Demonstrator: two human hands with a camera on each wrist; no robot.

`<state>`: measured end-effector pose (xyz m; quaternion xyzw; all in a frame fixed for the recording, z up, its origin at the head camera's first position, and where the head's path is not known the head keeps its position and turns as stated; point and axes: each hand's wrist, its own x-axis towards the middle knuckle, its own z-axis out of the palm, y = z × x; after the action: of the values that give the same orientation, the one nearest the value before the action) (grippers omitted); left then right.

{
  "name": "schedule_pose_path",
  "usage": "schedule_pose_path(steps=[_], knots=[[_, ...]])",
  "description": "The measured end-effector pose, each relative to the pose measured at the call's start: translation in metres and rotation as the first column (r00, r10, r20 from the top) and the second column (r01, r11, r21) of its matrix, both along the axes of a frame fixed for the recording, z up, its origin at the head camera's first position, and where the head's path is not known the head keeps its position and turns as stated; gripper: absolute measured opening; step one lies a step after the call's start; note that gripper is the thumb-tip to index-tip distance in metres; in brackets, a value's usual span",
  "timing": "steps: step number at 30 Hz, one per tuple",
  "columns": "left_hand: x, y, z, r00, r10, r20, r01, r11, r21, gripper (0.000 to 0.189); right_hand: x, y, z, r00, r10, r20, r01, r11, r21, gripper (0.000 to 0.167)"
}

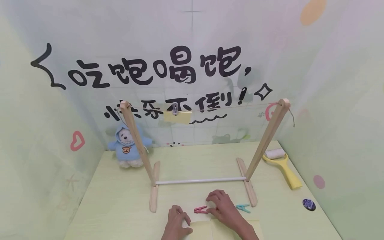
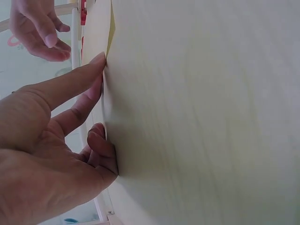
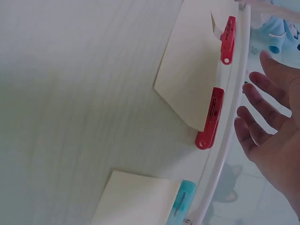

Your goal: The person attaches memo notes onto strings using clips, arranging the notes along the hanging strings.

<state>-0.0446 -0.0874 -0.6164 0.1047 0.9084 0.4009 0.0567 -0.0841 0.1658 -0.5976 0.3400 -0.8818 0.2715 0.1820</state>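
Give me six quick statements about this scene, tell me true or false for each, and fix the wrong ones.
1. A clip holds a yellow note on the string. True.
2. The right hand grips the blue clothespin. False: that hand holds nothing.
3. The stuffed toy wears a blue hoodie. True.
4. The yellow roller lies left of the toy. False: it lies on the table's right side.
5. Two red clothespins show in the right wrist view. True.
6. The string is tied to one post only. False: it spans both wooden posts.
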Motion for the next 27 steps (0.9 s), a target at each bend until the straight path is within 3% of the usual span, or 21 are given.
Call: schedule_pose_path(steps=[5,13,23,27], knots=[[0.0,0.0,-0.003,0.999,-0.007,-0.035,0.007,1.0,0.003,0.025,0.001,-0.005,-0.006,1.0,-0.001,0.012,-0.001,0.996,0.088,0.038],[0.002,0.001,-0.003,0.996,-0.01,-0.084,0.011,1.0,0.006,0.025,0.005,-0.008,-0.012,0.997,-0.017,0.07,0.008,0.992,0.127,0.033],[0.001,-0.001,-0.008,0.99,0.003,-0.144,-0.007,1.0,-0.025,0.025,0.002,-0.006,-0.021,0.999,0.0,0.044,-0.003,0.998,0.069,0.03],[0.002,-0.002,-0.011,0.99,0.007,-0.14,-0.008,1.0,-0.006,0.025,0.005,-0.008,-0.018,0.995,-0.009,0.104,0.01,1.0,-0.01,0.029]])
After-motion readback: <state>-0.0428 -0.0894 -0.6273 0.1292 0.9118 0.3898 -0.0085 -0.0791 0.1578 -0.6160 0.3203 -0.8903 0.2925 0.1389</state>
